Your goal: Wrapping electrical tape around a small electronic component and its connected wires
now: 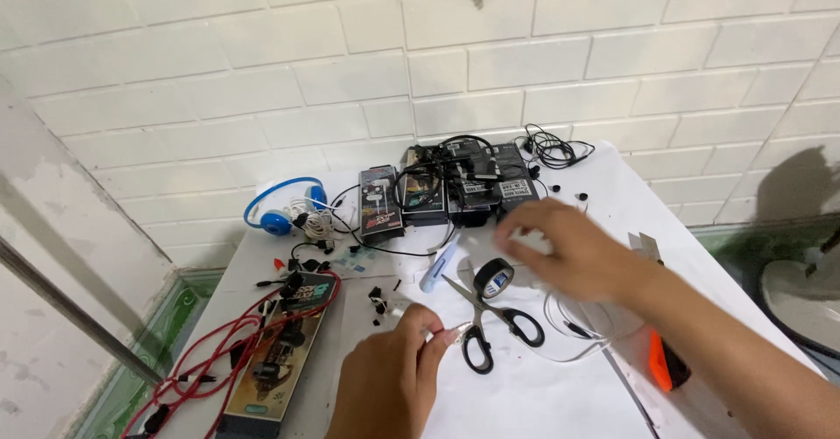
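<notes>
Currently mid-step on a thin white cable (573, 351): left hand (394, 378) pinches 1 end near a small plug between thumb and fingertips, clamped on it low at the bench's near edge; right hand (573, 251) is blurred, fingers curled over something white, cannot tell if it grips. Cable loops on the bench under the right forearm. Scissors (490, 325) with black handles lie between both hands, black tape roll (494, 277) just behind them. Judging by layout, next move calls for a steady hold on the plug end and a free hand for a tool. White bench (542, 404), cluttered: red cables (206, 365) and a flat printed box (284, 356) left, blue headphones (284, 207), dark earphone boxes (455, 190) at back, orange-handled tool (667, 365) right. White-painted brick wall (420, 45) behind.
</notes>
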